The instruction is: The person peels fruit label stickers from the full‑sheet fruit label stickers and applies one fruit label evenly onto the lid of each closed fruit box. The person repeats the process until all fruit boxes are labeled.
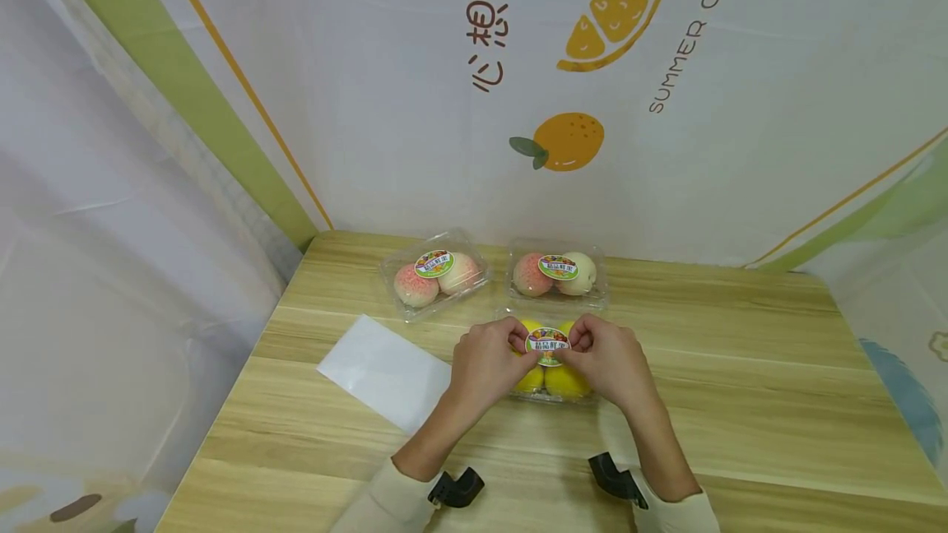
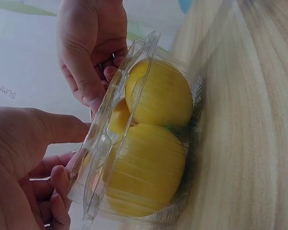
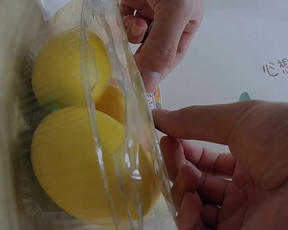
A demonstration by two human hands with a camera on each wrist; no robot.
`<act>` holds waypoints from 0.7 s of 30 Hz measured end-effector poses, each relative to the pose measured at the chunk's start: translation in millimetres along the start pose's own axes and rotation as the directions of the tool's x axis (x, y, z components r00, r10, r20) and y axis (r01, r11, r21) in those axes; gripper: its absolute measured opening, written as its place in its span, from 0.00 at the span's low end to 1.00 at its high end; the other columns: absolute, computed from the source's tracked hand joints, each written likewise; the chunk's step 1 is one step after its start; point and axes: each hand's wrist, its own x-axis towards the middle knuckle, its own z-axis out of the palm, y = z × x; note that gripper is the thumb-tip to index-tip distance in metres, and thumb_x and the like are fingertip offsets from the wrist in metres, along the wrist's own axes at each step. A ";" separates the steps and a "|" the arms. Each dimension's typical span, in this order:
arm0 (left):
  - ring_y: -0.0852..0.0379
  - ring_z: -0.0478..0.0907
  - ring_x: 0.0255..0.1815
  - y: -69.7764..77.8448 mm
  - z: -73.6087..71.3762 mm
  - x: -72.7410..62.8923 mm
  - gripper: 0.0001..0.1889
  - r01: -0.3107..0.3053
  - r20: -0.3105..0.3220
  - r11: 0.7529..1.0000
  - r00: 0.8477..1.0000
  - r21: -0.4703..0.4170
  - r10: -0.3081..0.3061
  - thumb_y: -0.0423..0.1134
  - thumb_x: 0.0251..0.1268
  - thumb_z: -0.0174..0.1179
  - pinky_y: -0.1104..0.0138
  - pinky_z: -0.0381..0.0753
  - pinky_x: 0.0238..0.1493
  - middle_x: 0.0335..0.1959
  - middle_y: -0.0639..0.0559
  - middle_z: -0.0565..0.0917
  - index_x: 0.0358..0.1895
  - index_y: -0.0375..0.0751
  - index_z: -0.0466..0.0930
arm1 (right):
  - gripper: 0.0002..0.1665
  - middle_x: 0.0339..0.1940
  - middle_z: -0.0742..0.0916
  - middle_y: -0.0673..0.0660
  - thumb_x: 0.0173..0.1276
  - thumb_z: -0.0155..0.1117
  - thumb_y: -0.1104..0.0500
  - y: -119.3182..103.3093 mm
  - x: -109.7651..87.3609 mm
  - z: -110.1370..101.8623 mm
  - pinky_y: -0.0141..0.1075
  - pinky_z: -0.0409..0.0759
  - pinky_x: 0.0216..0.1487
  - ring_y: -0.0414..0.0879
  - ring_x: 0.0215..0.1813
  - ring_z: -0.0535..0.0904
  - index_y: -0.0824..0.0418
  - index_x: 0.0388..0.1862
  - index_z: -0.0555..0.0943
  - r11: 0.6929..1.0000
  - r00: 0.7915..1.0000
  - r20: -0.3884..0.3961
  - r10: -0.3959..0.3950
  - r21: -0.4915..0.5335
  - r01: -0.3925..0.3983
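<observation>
An oval fruit label (image 1: 548,345) lies at the lid of a clear plastic box (image 1: 551,397) holding several yellow lemon-like fruits (image 1: 566,382). My left hand (image 1: 483,359) pinches the label's left edge between thumb and fingers. At its right edge, my right hand (image 1: 616,359) does the same. Both thumbs nearly meet over the label, as the right wrist view shows, where the label (image 3: 152,99) appears edge-on close against the lid. The box sits shut on the table. Whether the label is stuck down all over is hidden by the fingers.
Two clear boxes of peaches stand behind, one tilted at left (image 1: 435,278) and one straight at centre (image 1: 557,274), each with a similar label. A white sheet (image 1: 385,368) lies left of my left hand. A printed curtain (image 1: 415,105) hangs behind the wooden table (image 1: 741,368).
</observation>
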 end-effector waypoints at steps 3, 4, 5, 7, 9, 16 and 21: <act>0.68 0.73 0.21 0.4 0.0 0.0 0.13 0.001 0.000 1.000 1.000 0.011 -0.001 0.44 0.59 0.85 0.69 0.73 0.23 0.25 0.60 0.86 0.35 0.46 0.88 | 0.17 0.23 0.82 0.49 0.64 0.85 0.60 -0.6 0.0 0.1 0.36 0.73 0.28 0.45 0.27 0.76 0.59 0.33 0.81 1.000 1.000 -0.001 0.002 -0.005 -0.002; 0.68 0.73 0.21 0.5 -0.1 -0.2 0.13 0.001 0.000 1.000 1.000 0.013 -0.001 0.44 0.59 0.85 0.69 0.73 0.23 0.25 0.60 0.86 0.35 0.46 0.88 | 0.17 0.23 0.82 0.49 0.64 0.85 0.60 -0.7 -0.1 0.1 0.36 0.72 0.28 0.45 0.27 0.76 0.59 0.33 0.81 1.000 1.000 -0.002 0.004 -0.008 -0.004; 0.68 0.73 0.21 0.6 0.1 -0.3 0.13 -0.002 -0.002 1.000 1.000 0.013 0.002 0.44 0.59 0.85 0.69 0.73 0.23 0.25 0.60 0.86 0.35 0.46 0.88 | 0.17 0.23 0.82 0.49 0.64 0.85 0.60 -0.9 -0.1 0.2 0.36 0.72 0.28 0.45 0.27 0.76 0.59 0.33 0.81 1.000 1.000 -0.002 0.005 -0.011 -0.005; 0.68 0.73 0.21 0.7 0.4 -0.5 0.13 -0.006 -0.007 1.000 1.000 0.014 0.006 0.43 0.58 0.85 0.68 0.73 0.23 0.25 0.59 0.86 0.35 0.46 0.88 | 0.17 0.23 0.82 0.49 0.64 0.85 0.60 -1.2 -0.1 0.3 0.36 0.72 0.29 0.45 0.27 0.76 0.59 0.33 0.81 1.000 1.000 -0.003 0.007 -0.018 -0.007; 0.68 0.74 0.22 1.0 0.8 -0.7 0.13 -0.012 -0.013 1.000 1.000 0.016 0.012 0.43 0.58 0.85 0.68 0.74 0.23 0.26 0.59 0.86 0.35 0.45 0.88 | 0.17 0.23 0.82 0.49 0.64 0.85 0.59 -1.3 -0.1 0.6 0.37 0.72 0.29 0.45 0.27 0.76 0.59 0.33 0.81 1.000 1.000 -0.005 0.008 -0.023 -0.008; 0.67 0.73 0.22 1.0 2.8 -0.9 0.13 -0.022 -0.029 0.999 0.999 0.034 0.023 0.43 0.57 0.85 0.68 0.74 0.24 0.26 0.60 0.85 0.35 0.45 0.88 | 0.18 0.23 0.82 0.49 0.63 0.87 0.58 -1.7 -0.4 2.0 0.38 0.72 0.30 0.45 0.27 0.75 0.58 0.33 0.80 0.999 1.000 -0.015 0.000 -0.041 -0.001; 0.67 0.73 0.23 0.8 3.2 -1.0 0.13 -0.019 -0.023 0.999 1.000 0.038 0.019 0.44 0.58 0.85 0.68 0.74 0.24 0.26 0.60 0.84 0.36 0.46 0.88 | 0.19 0.23 0.82 0.49 0.63 0.87 0.57 -2.1 -0.8 2.7 0.39 0.71 0.30 0.46 0.27 0.75 0.58 0.33 0.80 0.999 1.000 -0.022 -0.005 -0.052 0.004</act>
